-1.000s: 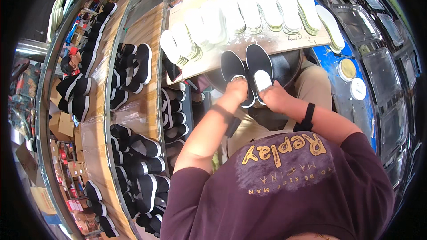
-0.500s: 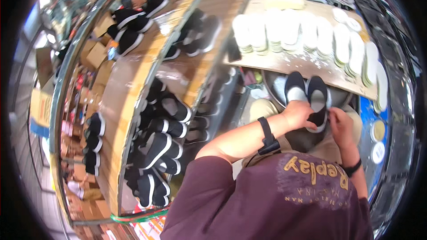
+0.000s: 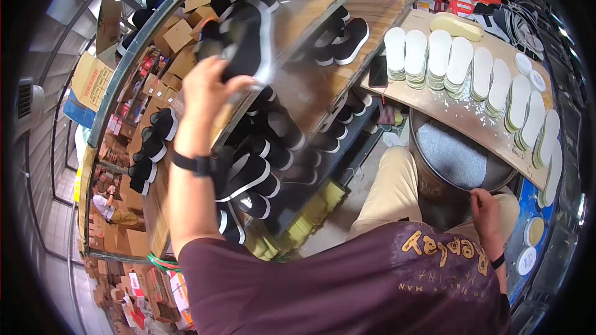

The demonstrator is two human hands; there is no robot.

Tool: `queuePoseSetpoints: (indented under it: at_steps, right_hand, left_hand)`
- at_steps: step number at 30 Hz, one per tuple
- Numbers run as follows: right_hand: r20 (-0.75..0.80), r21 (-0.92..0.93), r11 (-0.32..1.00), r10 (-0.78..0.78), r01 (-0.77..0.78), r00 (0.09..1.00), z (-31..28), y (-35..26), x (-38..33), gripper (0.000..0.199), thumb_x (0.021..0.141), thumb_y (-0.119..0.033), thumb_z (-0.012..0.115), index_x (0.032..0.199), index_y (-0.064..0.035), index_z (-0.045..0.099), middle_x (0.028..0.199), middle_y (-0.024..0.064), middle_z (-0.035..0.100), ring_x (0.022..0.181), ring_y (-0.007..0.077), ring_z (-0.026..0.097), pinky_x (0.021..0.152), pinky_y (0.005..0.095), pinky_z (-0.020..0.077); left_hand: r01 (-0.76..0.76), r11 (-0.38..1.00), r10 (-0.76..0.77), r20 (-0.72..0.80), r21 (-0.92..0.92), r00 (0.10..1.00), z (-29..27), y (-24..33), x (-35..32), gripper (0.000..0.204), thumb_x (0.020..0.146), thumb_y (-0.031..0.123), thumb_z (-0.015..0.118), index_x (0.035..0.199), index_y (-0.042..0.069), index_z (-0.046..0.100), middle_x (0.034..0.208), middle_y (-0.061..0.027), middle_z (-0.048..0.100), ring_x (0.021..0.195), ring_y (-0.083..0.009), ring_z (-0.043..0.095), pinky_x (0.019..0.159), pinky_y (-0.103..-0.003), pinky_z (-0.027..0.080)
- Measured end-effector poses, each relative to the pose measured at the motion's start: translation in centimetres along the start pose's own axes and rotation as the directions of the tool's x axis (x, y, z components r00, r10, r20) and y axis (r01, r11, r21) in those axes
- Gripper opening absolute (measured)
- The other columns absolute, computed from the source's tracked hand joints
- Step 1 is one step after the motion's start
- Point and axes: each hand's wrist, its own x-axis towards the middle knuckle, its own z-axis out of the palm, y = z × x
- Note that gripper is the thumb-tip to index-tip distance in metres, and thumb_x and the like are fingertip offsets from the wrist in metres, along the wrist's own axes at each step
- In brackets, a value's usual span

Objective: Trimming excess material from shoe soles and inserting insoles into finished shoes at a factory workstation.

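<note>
At the left, my left hand (image 3: 208, 90) is raised over the shelf rack with its fingers closed on black slip-on shoes (image 3: 251, 40). Their white soles are smeared by motion, and part of them is hidden by the hand. My right hand (image 3: 487, 211) hangs by the near right rim of a round metal tub (image 3: 428, 177), fingers curled and pinched; anything in them is too small to tell. Inside the tub is a pale speckled round surface (image 3: 450, 155). Beyond it stand stacks of white insoles (image 3: 459, 59) on a wooden board (image 3: 428, 96).
The tiered shelf rack (image 3: 298, 56) on my left carries many black shoes (image 3: 351, 40) with white soles. A dark phone (image 3: 377, 71) lies at the board's left end. Cardboard boxes (image 3: 177, 37) and a distant person (image 3: 105, 205) are beyond the rack.
The black shoes have moved from above the tub to the rack at upper left in my left hand. My right hand stays near the tub, and the view has shifted left.
</note>
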Motion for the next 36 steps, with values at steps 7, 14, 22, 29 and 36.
queuePoseSetpoints:
  at_steps: [7, 14, 22, 29, 36]
  right_hand:
    - [0.042, -0.106, 0.988, -0.104, 0.108, 0.994, 0.2, -0.4, 0.7, 0.009, 0.081, 0.000, 0.061, 0.089, -0.0033, 0.064, 0.082, 0.0167, 0.066, 0.074, 0.0330, 0.065, 0.065, 0.0372, 0.0508]
    - [-0.049, -0.152, 0.987, 0.035, -0.042, 0.998, -1.7, 1.2, -2.0, 0.009, 0.082, -0.007, 0.061, 0.089, -0.0050, 0.066, 0.085, 0.0159, 0.067, 0.078, 0.0338, 0.065, 0.069, 0.0398, 0.0520]
    - [-0.108, -0.174, 0.968, 0.166, -0.183, 0.980, -4.1, 3.0, -3.9, 0.014, 0.086, -0.019, 0.059, 0.094, -0.0105, 0.065, 0.085, 0.0127, 0.068, 0.079, 0.0349, 0.064, 0.071, 0.0449, 0.0506]
    - [-0.495, -0.253, 0.835, 0.323, -0.489, 0.807, -10.0, 9.2, -11.8, 0.014, 0.083, -0.020, 0.060, 0.092, -0.0121, 0.067, 0.087, 0.0117, 0.067, 0.081, 0.0340, 0.064, 0.074, 0.0431, 0.0504]
    - [-0.776, -0.219, 0.373, 0.493, -0.902, 0.393, -20.8, 14.8, -29.3, 0.014, 0.080, -0.014, 0.060, 0.089, -0.0091, 0.068, 0.097, 0.0137, 0.066, 0.089, 0.0338, 0.064, 0.078, 0.0423, 0.0513]
  left_hand:
    - [0.528, 0.698, -0.716, 0.455, 0.483, 0.530, 1.6, -19.9, -10.4, 0.055, 0.079, 0.038, 0.068, 0.117, -0.001, 0.059, 0.116, -0.0265, 0.061, 0.110, -0.0401, 0.058, 0.094, -0.045, 0.046]
    - [0.386, 0.904, -0.427, 0.405, 0.183, 0.808, 7.3, -4.8, 2.7, 0.040, 0.085, 0.028, 0.063, 0.114, 0.000, 0.061, 0.110, -0.0229, 0.064, 0.105, -0.0383, 0.061, 0.091, -0.044, 0.048]
    - [-0.040, 0.796, 0.283, 0.312, -0.605, 0.907, 12.0, 25.9, 5.8, 0.025, 0.081, 0.011, 0.067, 0.103, 0.002, 0.066, 0.104, -0.0173, 0.066, 0.096, -0.0352, 0.062, 0.086, -0.042, 0.049]
    - [0.002, 0.477, 0.612, 0.334, -0.879, 0.717, 24.6, 42.9, -4.4, 0.026, 0.075, 0.004, 0.060, 0.100, 0.000, 0.067, 0.099, -0.0204, 0.066, 0.097, -0.0372, 0.061, 0.089, -0.044, 0.048]
    - [-0.069, 0.564, 0.625, 0.371, -0.823, 0.687, 25.2, 49.4, -12.6, 0.042, 0.066, 0.007, 0.067, 0.107, 0.002, 0.063, 0.100, -0.0168, 0.064, 0.100, -0.0354, 0.056, 0.094, -0.046, 0.038]
